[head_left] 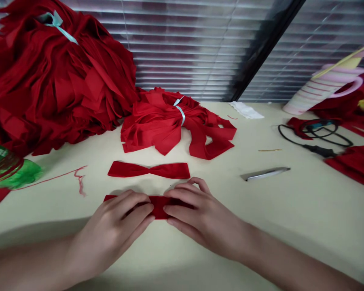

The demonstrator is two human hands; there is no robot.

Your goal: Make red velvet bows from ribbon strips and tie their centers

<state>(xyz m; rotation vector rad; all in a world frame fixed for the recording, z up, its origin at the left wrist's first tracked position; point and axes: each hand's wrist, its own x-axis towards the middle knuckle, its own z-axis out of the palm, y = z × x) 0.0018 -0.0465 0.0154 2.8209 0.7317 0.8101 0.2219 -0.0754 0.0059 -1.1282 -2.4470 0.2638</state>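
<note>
A flat red fabric strip (159, 207) lies lengthwise on the table in front of me. Over its left part, my left hand (118, 222) has bent fingers pressed onto the cloth. My right hand (202, 214) grips the right part the same way, its index finger arched up. A short stretch of strip shows between the two sets of fingertips; its right end is hidden under the hand. Just beyond lies a second red strip (172, 170), pinched narrow at its middle like a bow.
Behind are a tied bundle of red strips (154, 121) and a larger red pile (69, 81). A green bottle (30, 171) wound with red thread stands left. Rightward lie a silver pen-like tool (268, 173), a black cord (321, 150), more red cloth (356, 161) and a striped cup (314, 91).
</note>
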